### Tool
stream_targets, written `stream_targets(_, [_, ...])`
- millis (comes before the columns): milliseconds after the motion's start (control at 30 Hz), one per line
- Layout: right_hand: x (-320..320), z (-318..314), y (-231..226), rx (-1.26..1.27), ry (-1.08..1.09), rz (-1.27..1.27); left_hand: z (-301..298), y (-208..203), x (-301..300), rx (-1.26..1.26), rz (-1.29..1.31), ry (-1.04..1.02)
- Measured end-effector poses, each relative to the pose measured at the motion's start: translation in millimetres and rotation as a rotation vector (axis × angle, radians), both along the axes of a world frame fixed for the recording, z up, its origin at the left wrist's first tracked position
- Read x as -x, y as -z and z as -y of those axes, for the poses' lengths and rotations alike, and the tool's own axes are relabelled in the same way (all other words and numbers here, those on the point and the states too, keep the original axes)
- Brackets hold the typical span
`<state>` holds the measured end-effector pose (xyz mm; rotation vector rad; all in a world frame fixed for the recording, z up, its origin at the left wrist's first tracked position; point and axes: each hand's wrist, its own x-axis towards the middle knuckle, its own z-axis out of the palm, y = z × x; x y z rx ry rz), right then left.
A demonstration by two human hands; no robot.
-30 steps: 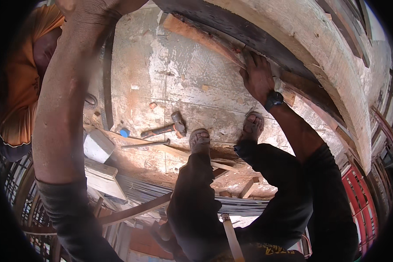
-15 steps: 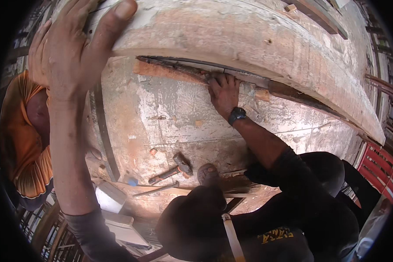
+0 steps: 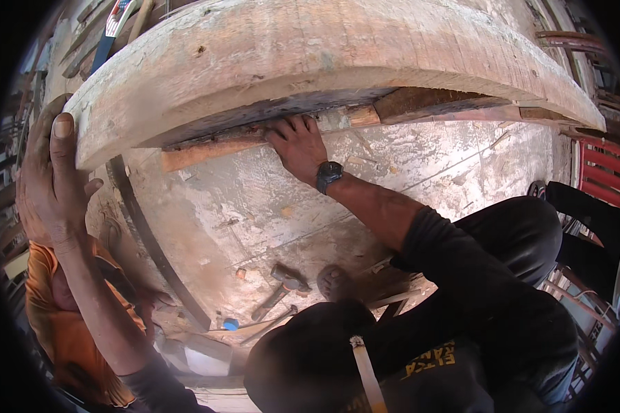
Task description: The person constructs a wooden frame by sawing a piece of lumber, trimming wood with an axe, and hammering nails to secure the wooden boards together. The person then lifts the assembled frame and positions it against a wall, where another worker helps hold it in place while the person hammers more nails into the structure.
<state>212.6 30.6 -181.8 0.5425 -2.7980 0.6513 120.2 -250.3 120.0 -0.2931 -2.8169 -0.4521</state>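
A thick, pale wooden beam (image 3: 310, 58) spans the upper part of the view, its underside raised over the worn boards. Against its left end lies my left hand (image 3: 54, 182), fingers stretched out and thumb up along the end face. My right hand (image 3: 300, 148), with a black watch at the wrist, reaches to the gap beneath the beam. Its fingers are bent over a rough wooden strip (image 3: 213, 150) lying under the beam's near edge; the fingertips are partly hidden. A short wooden block (image 3: 363, 115) sits just right of that hand.
A hammer (image 3: 280, 289), a metal rod (image 3: 269, 325) and a blue cap (image 3: 231, 323) lie near my foot. A dark curved strip (image 3: 151, 241) runs along the left. Another person in orange (image 3: 41, 279) is at lower left; a red slatted object (image 3: 603, 168) stands at right.
The beam now shows more of its underside and a wider gap. My left hand has gone from over the beam to its left end. My right hand stays at the strip; the view has shifted.
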Motion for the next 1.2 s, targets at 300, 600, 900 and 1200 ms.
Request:
stream_targets(300, [12,-11,-6,-0.156,-0.046,0.118,-22,-20,-12,0.149,-0.083,-0.057])
stream_targets(600, [-90,-11,-71,0.296,-0.199,1.035,-51,-44,-31,0.262,-0.034,-0.105])
stream_targets(900, [-85,-22,-184,0.284,-0.19,1.624,-15,-15,8,0.14,-0.082,0.015])
stream_targets(1200, [-21,-71,-237,0.758,-0.365,1.812,-5,-12,7,-0.01,-0.172,0.086])
